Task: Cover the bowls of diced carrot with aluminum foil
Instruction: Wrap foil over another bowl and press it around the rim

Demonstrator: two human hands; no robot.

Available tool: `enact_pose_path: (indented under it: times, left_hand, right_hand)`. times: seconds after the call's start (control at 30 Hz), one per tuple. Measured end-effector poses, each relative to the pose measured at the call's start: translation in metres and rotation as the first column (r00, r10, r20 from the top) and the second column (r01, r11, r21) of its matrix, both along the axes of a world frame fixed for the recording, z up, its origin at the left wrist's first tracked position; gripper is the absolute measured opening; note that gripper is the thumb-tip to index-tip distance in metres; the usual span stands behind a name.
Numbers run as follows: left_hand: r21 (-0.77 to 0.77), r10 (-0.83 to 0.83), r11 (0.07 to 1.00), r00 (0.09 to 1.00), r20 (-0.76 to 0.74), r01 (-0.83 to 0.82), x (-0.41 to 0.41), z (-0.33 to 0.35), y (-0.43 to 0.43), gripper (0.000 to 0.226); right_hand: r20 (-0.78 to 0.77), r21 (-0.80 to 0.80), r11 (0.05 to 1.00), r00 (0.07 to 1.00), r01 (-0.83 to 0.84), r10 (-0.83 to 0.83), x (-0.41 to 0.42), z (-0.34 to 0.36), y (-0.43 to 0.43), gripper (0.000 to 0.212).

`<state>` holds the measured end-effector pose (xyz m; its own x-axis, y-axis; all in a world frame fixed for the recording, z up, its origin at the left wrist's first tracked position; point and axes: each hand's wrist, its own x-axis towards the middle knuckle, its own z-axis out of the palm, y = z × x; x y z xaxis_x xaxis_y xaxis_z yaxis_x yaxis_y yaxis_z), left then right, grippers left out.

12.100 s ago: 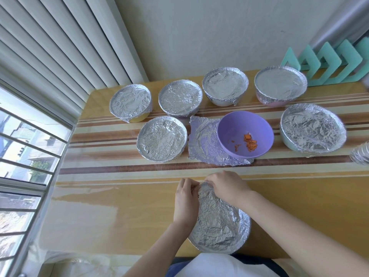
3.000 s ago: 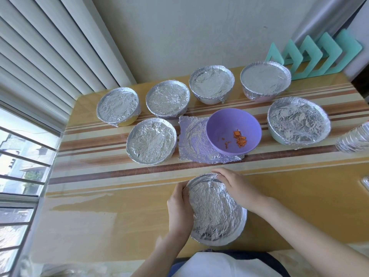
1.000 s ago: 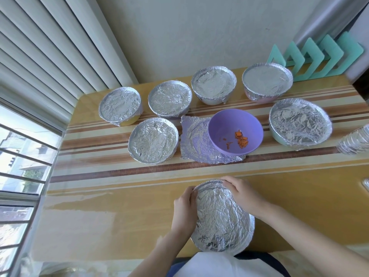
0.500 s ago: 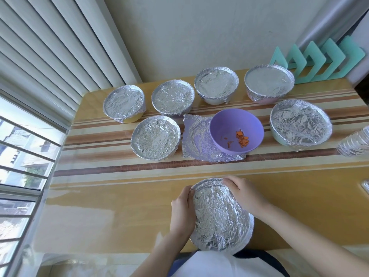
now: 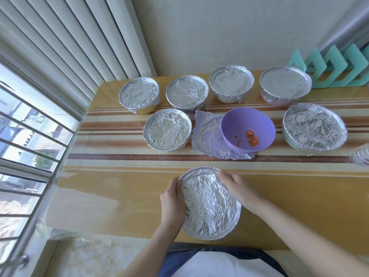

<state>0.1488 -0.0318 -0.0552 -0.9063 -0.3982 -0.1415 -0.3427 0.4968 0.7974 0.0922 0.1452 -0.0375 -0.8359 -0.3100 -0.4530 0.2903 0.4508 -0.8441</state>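
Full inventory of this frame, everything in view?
foil-covered bowls: 6, silver, four back row, two middle row
near bowl: 1, silver foil, near edge, between hands
purple bowl: 1, uncovered, middle row
diced carrot: few pieces, orange, inside purple bowl
foil sheet: 1, silver, partly under purple bowl
foil item: 1, silver, right edge, cut off
foam shapes: several, teal, back right
table: 1, striped
blinds: white, left
left hand: grips near bowl's left rim
right hand: grips its far rim

7 foil-covered bowls (image 5: 209,204), 1 uncovered purple bowl (image 5: 239,124) w/ carrot (image 5: 252,137), 1 loose foil sheet (image 5: 207,134)
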Motion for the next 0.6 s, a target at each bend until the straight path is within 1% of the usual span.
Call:
enact_pose_path:
  times: [0.07, 0.17, 0.27, 0.33, 0.4, 0.43, 0.53, 0.6]
  left_hand:
    - [0.005, 0.050, 0.999, 0.999, -0.018, -0.050, 0.001, 0.004, -0.003, 0.027]
    - [0.006, 0.092, 0.996, 0.996, -0.016, -0.092, 0.003, 0.005, -0.007, 0.027]
    - [0.019, 0.144, 0.989, 0.989, -0.015, -0.144, 0.005, 0.004, -0.012, 0.026]
    - [0.043, 0.203, 0.978, 0.979, -0.016, -0.202, 0.007, 0.004, -0.017, 0.026]
    - [0.045, 0.263, 0.964, 0.965, -0.022, -0.262, 0.007, 0.006, -0.025, 0.027]
    - [0.037, 0.283, 0.959, 0.959, -0.028, -0.282, 0.006, 0.007, -0.030, 0.027]
    - [0.017, 0.310, 0.951, 0.950, -0.051, -0.309, 0.006, 0.011, -0.042, 0.028]
    - [0.020, 0.338, 0.941, 0.940, -0.055, -0.337, 0.008, 0.012, -0.049, 0.028]
  right_hand:
    - [0.039, 0.007, 1.000, 0.999, 0.015, -0.015, 0.000, -0.001, -0.003, 0.052]
    - [0.094, -0.038, 0.999, 0.996, 0.001, 0.003, -0.001, 0.001, -0.012, 0.047]
    - [0.111, -0.058, 0.998, 0.994, 0.030, -0.023, -0.002, -0.003, -0.019, 0.053]
    - [0.052, -0.030, 0.998, 0.997, 0.063, -0.061, -0.001, -0.002, -0.026, 0.051]
    - [-0.063, 0.026, 0.995, 0.994, 0.092, -0.090, 0.003, -0.001, -0.034, 0.040]
    - [-0.103, 0.053, 0.994, 0.991, 0.094, -0.089, 0.005, -0.002, -0.037, 0.038]
    - [-0.161, 0.122, 0.990, 0.986, 0.068, -0.047, 0.009, -0.007, -0.050, 0.036]
    - [-0.182, 0.158, 0.984, 0.982, 0.077, -0.048, 0.009, -0.008, -0.063, 0.033]
